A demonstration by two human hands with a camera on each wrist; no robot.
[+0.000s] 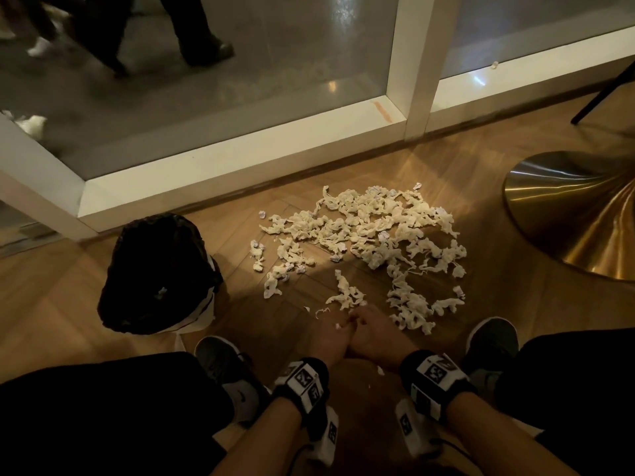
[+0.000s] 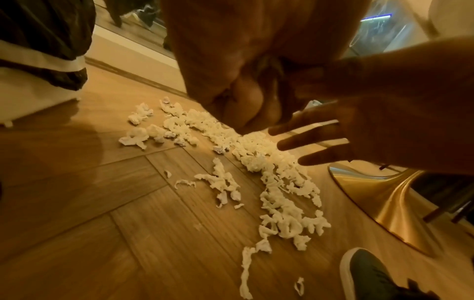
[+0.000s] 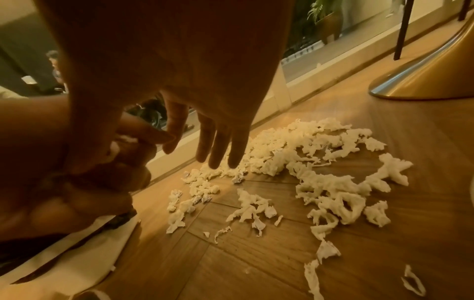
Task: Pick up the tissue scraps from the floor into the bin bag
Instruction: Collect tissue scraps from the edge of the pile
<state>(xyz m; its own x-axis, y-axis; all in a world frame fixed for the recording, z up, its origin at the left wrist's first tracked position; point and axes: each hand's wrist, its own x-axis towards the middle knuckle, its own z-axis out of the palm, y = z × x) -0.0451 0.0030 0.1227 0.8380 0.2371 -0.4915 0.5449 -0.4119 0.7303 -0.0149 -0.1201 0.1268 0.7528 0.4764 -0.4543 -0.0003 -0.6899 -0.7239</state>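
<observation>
A pile of white tissue scraps (image 1: pixel 378 228) (image 2: pixel 256 154) (image 3: pixel 320 182) lies spread on the wooden floor in front of me. The bin with the black bin bag (image 1: pixel 158 269) (image 2: pixel 38 30) stands to the left of it. My two hands meet low over the near edge of the pile. My left hand (image 1: pixel 331 334) (image 2: pixel 238 97) (image 3: pixel 102 182) is curled into a fist, with a bit of white tissue (image 3: pixel 127 139) showing between its fingers. My right hand (image 1: pixel 372 333) (image 2: pixel 346 132) (image 3: pixel 218 146) touches the left one at the thumb side, with its fingers straight and spread above the scraps.
A gold table base (image 1: pixel 577 214) (image 2: pixel 384 203) (image 3: pixel 423 71) sits on the right of the pile. A white window frame (image 1: pixel 240 159) runs along the far side. My shoes (image 1: pixel 220 362) (image 1: pixel 491 341) flank my hands. A dark chair leg (image 1: pixel 601 94) stands at the far right.
</observation>
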